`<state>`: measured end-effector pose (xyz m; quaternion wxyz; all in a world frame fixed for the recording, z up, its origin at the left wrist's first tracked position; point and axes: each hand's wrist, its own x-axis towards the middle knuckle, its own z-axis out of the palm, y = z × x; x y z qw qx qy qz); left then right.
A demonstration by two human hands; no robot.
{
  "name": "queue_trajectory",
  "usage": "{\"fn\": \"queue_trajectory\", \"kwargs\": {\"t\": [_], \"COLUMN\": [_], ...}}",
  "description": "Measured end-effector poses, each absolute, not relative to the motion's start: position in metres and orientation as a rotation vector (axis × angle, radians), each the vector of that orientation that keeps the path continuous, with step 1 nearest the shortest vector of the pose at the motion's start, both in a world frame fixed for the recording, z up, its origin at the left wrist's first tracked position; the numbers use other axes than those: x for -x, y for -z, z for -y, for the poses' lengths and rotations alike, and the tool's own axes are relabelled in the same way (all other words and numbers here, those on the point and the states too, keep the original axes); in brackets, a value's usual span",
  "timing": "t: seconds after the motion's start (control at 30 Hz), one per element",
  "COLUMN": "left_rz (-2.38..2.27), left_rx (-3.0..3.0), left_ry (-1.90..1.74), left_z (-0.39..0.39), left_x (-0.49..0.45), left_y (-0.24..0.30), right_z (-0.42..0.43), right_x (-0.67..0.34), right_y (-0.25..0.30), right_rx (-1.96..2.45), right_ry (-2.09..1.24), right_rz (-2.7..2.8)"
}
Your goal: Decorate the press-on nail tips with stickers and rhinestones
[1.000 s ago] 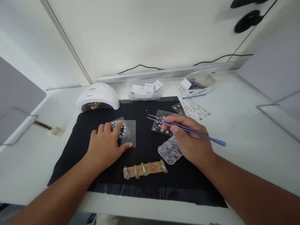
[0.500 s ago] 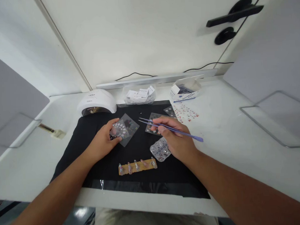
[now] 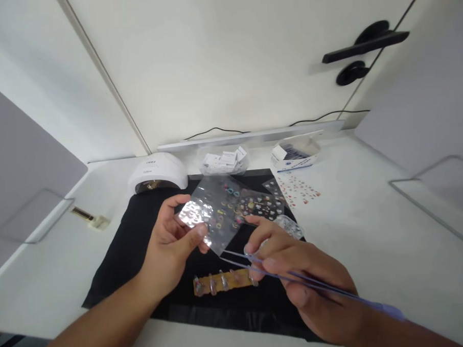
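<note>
My left hand (image 3: 169,248) is closed on clear sticker sheets (image 3: 214,212), lifted off the black mat (image 3: 134,234) and tilted toward me. My right hand (image 3: 309,282) grips purple tweezers (image 3: 297,280), whose tips point left just below the sheets. A tan strip (image 3: 224,282) with several false nails lies on the mat under both hands. A clear blister of small gems (image 3: 289,224) peeks out behind my right hand.
A white nail lamp (image 3: 157,171) stands at the mat's back left. A tub of white packets (image 3: 225,161) and an open blue-and-white box (image 3: 294,154) sit at the back. Loose sticker sheets (image 3: 297,187) lie at the right. Grey partitions flank both sides.
My left hand has picked the sticker sheets up off the mat and raised them. My right hand with the tweezers has drawn back toward me, below the sheets.
</note>
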<state>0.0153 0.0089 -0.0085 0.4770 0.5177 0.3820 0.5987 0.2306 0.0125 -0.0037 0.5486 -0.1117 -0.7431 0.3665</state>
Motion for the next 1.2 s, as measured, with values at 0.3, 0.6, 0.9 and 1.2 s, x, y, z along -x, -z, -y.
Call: {"fn": "queue_trajectory", "kwargs": {"t": [0.3, 0.6, 0.9, 1.2], "left_rz": [-0.835, -0.736, -0.757, -0.855], "left_rx": [-1.243, -1.456, -1.53, -1.601], "left_ry": [-1.386, -1.41, -1.379, -1.37], "left_z": [0.008, 0.011, 0.011, 0.008], "left_x": [-0.025, -0.014, -0.007, -0.004], "left_y": [0.025, 0.031, 0.036, 0.032], "right_z": [-0.012, -0.014, -0.011, -0.011], "right_x": [-0.223, -0.222, -0.223, -0.224], "right_y": [0.027, 0.026, 0.023, 0.022], "right_rx": [0.31, 0.324, 0.278, 0.227], "right_ry": [-0.905, -0.917, -0.926, -0.887], "right_rz": [1.609, 1.6, 1.753, 1.757]}}
